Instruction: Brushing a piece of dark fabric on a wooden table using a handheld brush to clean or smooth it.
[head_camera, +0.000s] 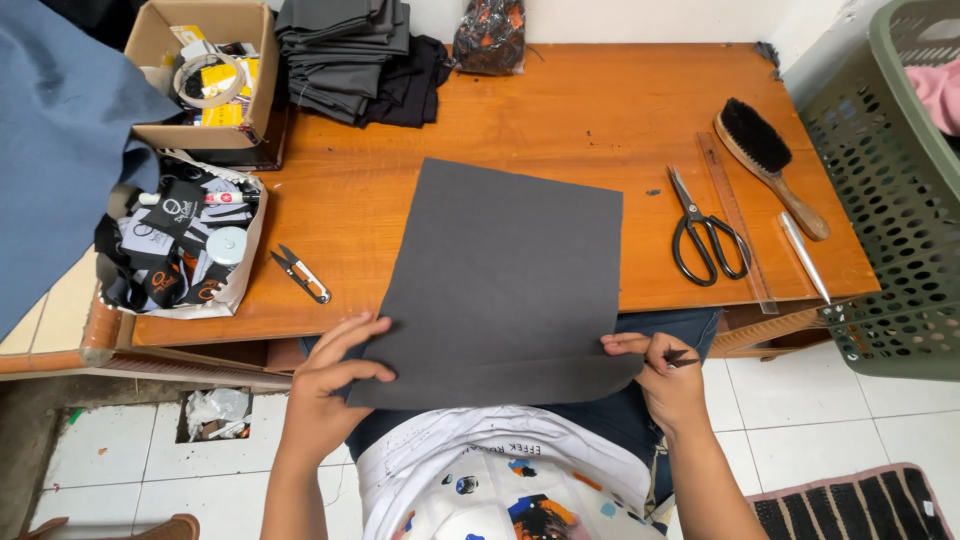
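**Both hands on the near edge of a dark grey sheet**

The left hand (330, 385) pinches the near left corner of the dark grey fabric sheet (505, 275), thumb lying on top and fingers tucked under the edge. Across from it, the right hand (665, 375) nips the near right corner between thumb and fingers, and a small dark pointed piece (683, 356) pokes out of that same grasp; what it is cannot be told. Between the two grips the sheet's near edge hangs off the wooden table (600, 110) over the person's lap, while the rest of it spreads flat away from the hands onto the tabletop.

Just beyond the left hand, to its outer side, lie small thread snips (301, 275), and further out a bag of black and white labels (180, 245) with a cardboard box (205, 75) behind it. Beyond the right hand lie black-handled scissors (705, 235), a clear ruler (738, 225), a wooden brush (770, 160) and a slim metal tool (803, 255). Far across the sheet sits a stack of folded dark cloth (355, 60). Out past the table's right end stands a green laundry basket (890, 200).
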